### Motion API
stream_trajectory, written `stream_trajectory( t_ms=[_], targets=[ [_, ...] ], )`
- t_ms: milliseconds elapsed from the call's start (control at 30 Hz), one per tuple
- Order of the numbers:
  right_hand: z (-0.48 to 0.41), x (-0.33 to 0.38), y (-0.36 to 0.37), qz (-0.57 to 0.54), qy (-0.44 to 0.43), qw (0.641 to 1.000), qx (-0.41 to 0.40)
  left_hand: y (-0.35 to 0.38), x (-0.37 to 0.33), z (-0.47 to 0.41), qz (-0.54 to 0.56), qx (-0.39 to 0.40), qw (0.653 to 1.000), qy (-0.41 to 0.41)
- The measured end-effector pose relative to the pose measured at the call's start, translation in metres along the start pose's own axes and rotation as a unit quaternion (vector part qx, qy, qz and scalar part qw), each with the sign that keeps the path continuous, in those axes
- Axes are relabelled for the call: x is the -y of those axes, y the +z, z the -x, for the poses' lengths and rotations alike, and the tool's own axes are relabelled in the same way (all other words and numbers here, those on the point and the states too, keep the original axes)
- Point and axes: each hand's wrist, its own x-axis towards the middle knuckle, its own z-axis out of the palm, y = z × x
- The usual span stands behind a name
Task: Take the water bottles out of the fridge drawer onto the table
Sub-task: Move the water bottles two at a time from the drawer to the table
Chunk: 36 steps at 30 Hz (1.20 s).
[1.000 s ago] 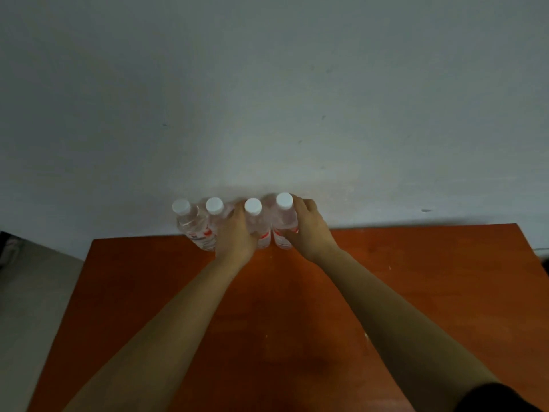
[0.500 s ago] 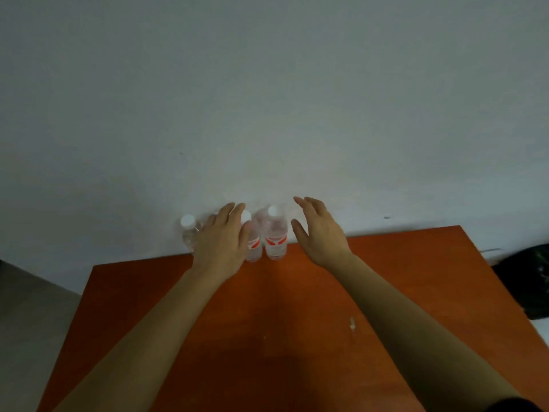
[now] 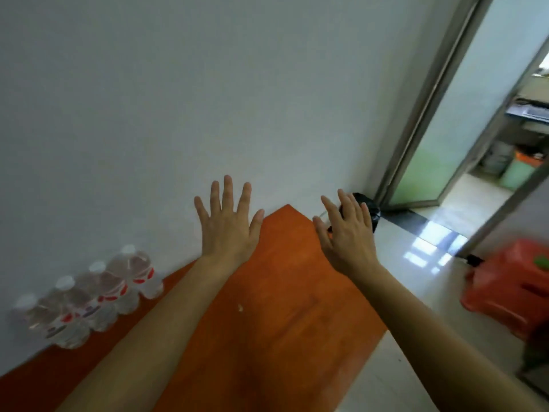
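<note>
Both hands are raised with fingers spread and nothing in them: the left hand (image 3: 227, 223) in front of the white wall (image 3: 208, 84), the right hand (image 3: 346, 230) over the far corner of the orange table (image 3: 282, 307). Well to the left, four water bottles (image 3: 89, 295) stand upright in a row against the wall, touching side by side, white caps up. Off to the right, a red plastic stool (image 3: 511, 289) sits on the floor near a doorway (image 3: 463, 138).

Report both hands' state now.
Left hand: open, fingers spread, holding nothing.
Right hand: open, holding nothing.
</note>
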Motion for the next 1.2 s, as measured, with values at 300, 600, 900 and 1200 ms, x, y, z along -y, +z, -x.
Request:
stream_trajectory(
  t_ms=[300,600,900,1200],
  targets=[
    [0.149,-0.231,-0.152,0.065,0.194,0.971,-0.121,-0.038,-0.308,0.041,0.092,-0.028,0.967,0.234],
    [0.347,-0.448,-0.261,0.118,0.338,0.918,-0.168,-0.042,-0.588,0.187,0.161,0.0,0.906,0.392],
    [0.432,-0.598,-0.294,0.144,0.418,0.881,-0.166,-0.012,-0.779,0.236,0.211,0.011,0.854,0.475],
    [0.469,-0.8,-0.338,0.189,0.494,0.843,-0.099,0.05,-1.019,0.237,0.225,0.071,0.818,0.524]
  ],
)
